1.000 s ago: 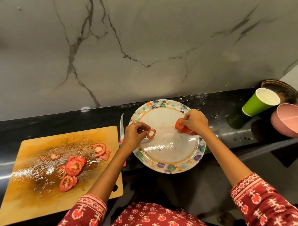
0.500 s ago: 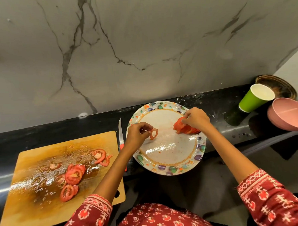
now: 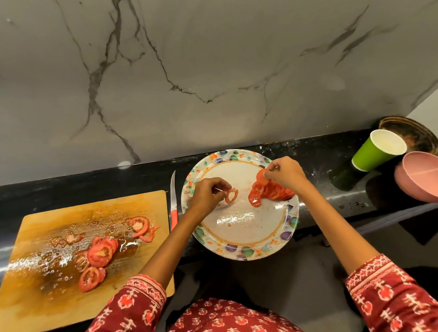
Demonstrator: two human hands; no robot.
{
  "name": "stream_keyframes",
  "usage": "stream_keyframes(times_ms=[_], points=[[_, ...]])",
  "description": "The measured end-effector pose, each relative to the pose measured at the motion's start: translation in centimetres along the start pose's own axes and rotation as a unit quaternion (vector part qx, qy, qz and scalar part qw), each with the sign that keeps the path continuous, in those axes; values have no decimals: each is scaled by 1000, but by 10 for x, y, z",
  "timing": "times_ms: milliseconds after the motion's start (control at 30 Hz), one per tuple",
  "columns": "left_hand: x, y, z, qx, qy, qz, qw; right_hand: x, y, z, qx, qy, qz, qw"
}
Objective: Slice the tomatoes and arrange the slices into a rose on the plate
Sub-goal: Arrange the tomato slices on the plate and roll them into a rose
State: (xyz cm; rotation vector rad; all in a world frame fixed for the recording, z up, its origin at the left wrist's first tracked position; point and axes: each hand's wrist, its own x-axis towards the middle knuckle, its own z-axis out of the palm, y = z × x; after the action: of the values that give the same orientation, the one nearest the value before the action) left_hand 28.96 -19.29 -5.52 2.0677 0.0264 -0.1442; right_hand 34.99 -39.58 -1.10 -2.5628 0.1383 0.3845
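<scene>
Head view, table of black polished stone:

- Round white plate with a floral rim [image 3: 242,249], sitting mid-table, its near edge overhanging.
- Left hand [image 3: 207,196], fingers pinching a small curled tomato ring [image 3: 231,195] over the plate's left half.
- Right hand [image 3: 286,174], fingers pinching the top red slice of a fanned row of tomato slices [image 3: 269,190] that is lying on the plate's right half, its long axis running from upper left to lower right.
- The curled ring is sitting just left of the fan; the left hand is nearer it, so the joining move is probably rightward.
- Wet wooden cutting board [image 3: 44,301], far left, carrying spare tomato slices [image 3: 99,255].
- Red-handled knife [image 3: 173,202], lying between board and plate.
- Green paper cup [image 3: 371,153] and pink bowl [image 3: 427,181], far right.
</scene>
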Motion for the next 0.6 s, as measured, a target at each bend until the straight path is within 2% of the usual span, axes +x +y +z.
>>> stream_keyframes(times_ms=[267, 500, 600], points=[[8, 8, 12, 26, -10, 9, 1000, 1, 12, -7, 21, -4, -40, 999], [6, 6, 9, 35, -21, 2, 999, -13, 6, 11, -44, -73, -72, 994], [2, 0, -2, 33, -30, -5, 999, -19, -1, 24, -18, -98, -86, 991]])
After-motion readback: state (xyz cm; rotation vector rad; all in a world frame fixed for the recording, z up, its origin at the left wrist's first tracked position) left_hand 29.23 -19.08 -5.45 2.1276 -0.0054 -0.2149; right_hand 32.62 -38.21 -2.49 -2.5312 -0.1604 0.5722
